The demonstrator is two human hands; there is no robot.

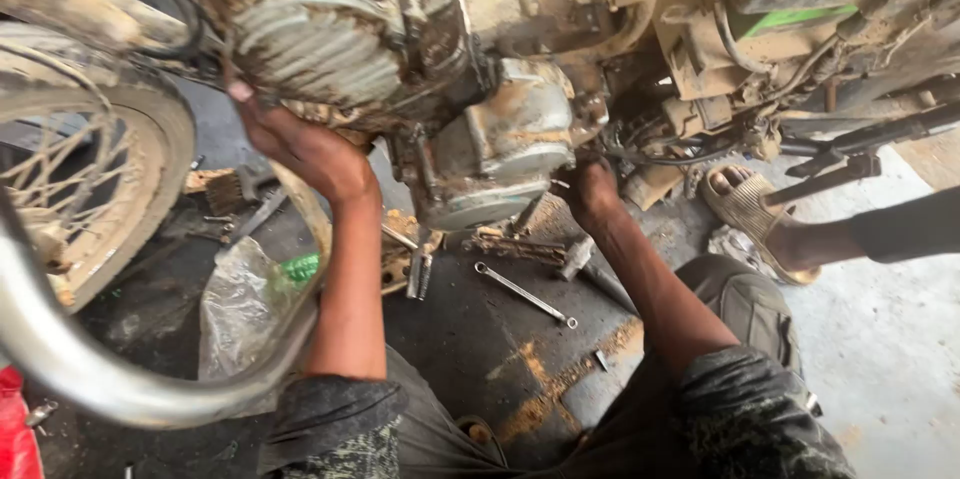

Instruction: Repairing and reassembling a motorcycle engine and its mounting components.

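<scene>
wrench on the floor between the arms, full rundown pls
The wrench is a slim, silvery metal combination spanner, with what looks like an open jaw at its upper-left end and a small ring at its lower-right end. It lies flat and diagonal on the dark, oil-stained floor, below the muddy engine. Neither the left hand nor the right hand touches it; nothing visibly rests on it.

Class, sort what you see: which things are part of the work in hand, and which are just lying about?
In hand: left hand, right hand, muddy engine.
Lying about: spanner, plastic bag, sandalled foot, spoked wheel.
</scene>
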